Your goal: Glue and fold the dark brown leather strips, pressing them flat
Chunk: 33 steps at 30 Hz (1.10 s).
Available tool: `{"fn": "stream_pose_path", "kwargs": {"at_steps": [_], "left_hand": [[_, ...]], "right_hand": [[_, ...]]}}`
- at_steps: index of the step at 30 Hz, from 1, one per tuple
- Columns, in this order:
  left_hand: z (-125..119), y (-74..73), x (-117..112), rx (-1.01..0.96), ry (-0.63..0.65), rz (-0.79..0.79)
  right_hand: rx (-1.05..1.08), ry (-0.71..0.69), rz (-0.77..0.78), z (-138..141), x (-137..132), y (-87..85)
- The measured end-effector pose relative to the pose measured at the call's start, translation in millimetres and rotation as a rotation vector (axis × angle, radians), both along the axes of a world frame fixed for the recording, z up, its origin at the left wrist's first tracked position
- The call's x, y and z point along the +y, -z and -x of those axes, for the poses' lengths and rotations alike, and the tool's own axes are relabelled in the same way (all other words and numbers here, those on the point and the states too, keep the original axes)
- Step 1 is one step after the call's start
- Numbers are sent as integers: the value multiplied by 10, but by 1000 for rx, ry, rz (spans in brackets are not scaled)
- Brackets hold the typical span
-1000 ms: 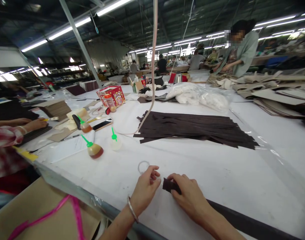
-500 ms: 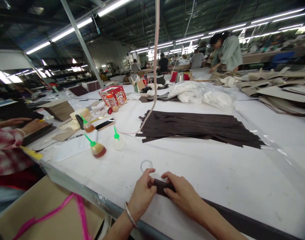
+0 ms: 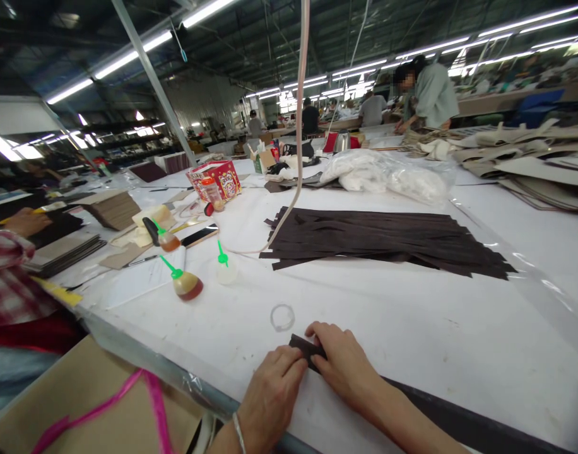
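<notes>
A long dark brown strip, of leather or a similar sheet, runs from the lower right under my right forearm to its end between my hands. My right hand grips it just behind that end, fingers curled over the far edge and thumb on the near side. There the edge looks raised or folded along its length. My left hand is closed at the end's near edge, fingertips touching the strip; its thumb is hidden. A ring mark shows on the white table just beyond.
A pile of dark strips lies farther back. Green-tipped squeeze bottles, a phone and a red box stand or lie to the left. A hose hangs down to the table. A co-worker's plaid sleeve is at far left.
My left hand has drawn back toward me and turned over, its fingers now closed down at the strip's near edge. The right hand keeps its grip. The co-worker's hands at left have moved apart from the stack.
</notes>
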State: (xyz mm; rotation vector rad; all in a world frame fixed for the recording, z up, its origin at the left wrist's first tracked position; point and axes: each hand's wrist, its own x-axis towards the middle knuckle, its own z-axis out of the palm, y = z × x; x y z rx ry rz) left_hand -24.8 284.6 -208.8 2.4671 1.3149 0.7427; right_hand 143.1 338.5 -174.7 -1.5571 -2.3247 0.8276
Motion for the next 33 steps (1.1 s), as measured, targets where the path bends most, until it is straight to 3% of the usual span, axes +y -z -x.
{"fn": "stream_pose_path", "kwargs": {"at_steps": [6, 10, 15, 18, 21, 24, 28, 33], "left_hand": [[13, 82, -8, -128, -23, 8], [53, 29, 1, -323, -77, 112], [157, -132, 80, -988, -369, 653], [180, -197, 105, -1402, -366, 910], [158, -216, 98, -1703, -320, 1058], [120, -223, 86, -1797, -289, 1089], [71, -254, 60, -1811, -267, 1078], [12, -275, 0, -1762, -346, 1008]], "right_hand": [[15, -8, -2, 133, 65, 39], [65, -28, -40, 169, 86, 126], [258, 61, -178, 131, 75, 121], [219, 73, -258, 93, 74, 80], [158, 41, -200, 61, 82, 89], [133, -15, -163, 41, 96, 158], [114, -57, -277, 27, 109, 253], [235, 32, -428, 19, 56, 138]]}}
